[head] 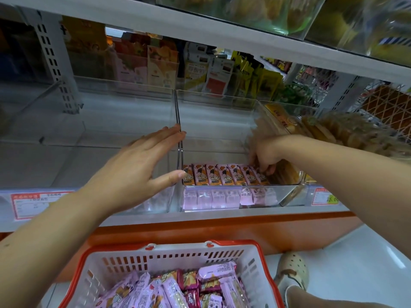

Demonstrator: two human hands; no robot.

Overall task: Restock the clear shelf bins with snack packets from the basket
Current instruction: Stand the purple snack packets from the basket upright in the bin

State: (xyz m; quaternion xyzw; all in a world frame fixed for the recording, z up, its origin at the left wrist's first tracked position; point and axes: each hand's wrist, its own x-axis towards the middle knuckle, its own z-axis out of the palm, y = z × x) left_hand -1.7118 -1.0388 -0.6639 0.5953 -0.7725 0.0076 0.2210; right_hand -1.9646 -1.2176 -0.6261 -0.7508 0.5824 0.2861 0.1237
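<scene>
We've only one row of pink snack packets (222, 177) standing in the middle clear bin (287, 194), our right hand (264, 156) pinching its end packet (260, 180), left hand (142, 165) open against the divider (179, 138), the basket (233, 242) below heaped with more.

The basket (233, 242) sits at 6 o'clock, before the shelf, with loose packets (178, 290) heaped in it. Just past centre stands a bin (211, 130) with a row of packets (224, 175) along its front wall. The right hand (264, 156) reaches in at the row's 3 o'clock end, and the left hand (142, 165) lies against the wall shared with the 9 o'clock bin (100, 130). Pouches (200, 72) stand behind at 12 o'clock.
</scene>
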